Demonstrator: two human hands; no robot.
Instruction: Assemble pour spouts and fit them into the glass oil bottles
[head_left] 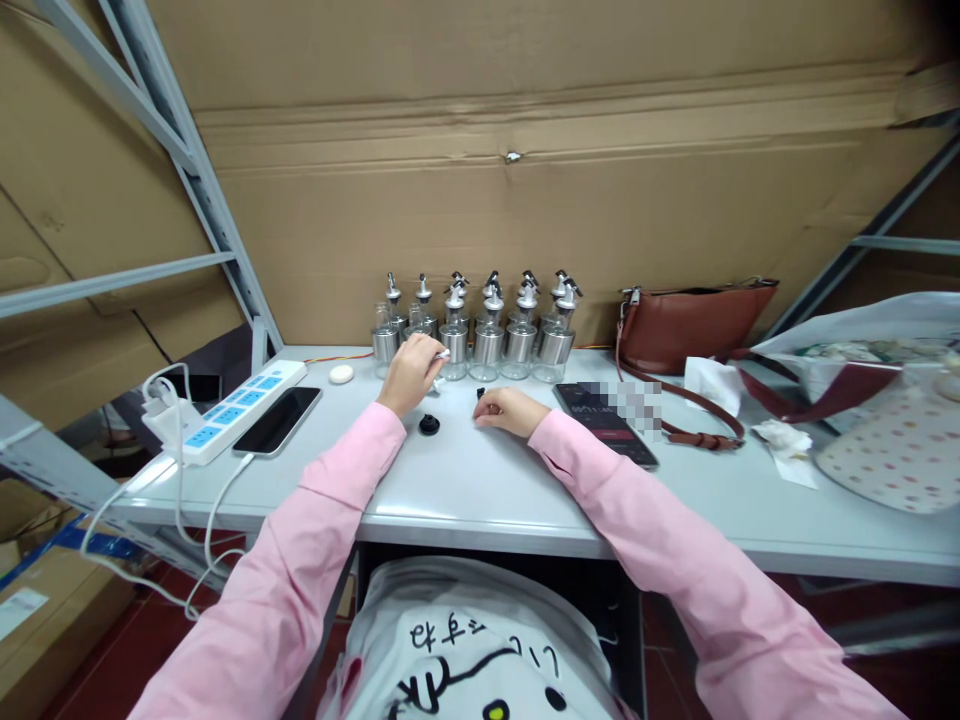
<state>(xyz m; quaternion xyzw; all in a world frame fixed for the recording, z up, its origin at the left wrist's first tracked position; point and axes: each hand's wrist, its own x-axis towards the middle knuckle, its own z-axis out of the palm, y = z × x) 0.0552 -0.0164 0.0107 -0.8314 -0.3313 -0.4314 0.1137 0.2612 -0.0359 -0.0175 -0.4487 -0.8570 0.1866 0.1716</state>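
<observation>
Several glass oil bottles with steel bands and metal pour spouts (487,330) stand in rows at the back of the grey table (480,490). My left hand (411,372) is closed around a small white-tipped piece just in front of the left bottles. My right hand (504,408) rests on the table with its fingers curled, pinching a small black part (480,394). A round black cap (429,424) lies on the table between my two hands.
A white and blue power strip (240,408) and a black phone (277,420) lie at the left with white cables. A second phone (606,422) lies right of my hands. A brown leather bag (690,320), crumpled tissues (784,445) and a dotted pouch (892,450) sit further right.
</observation>
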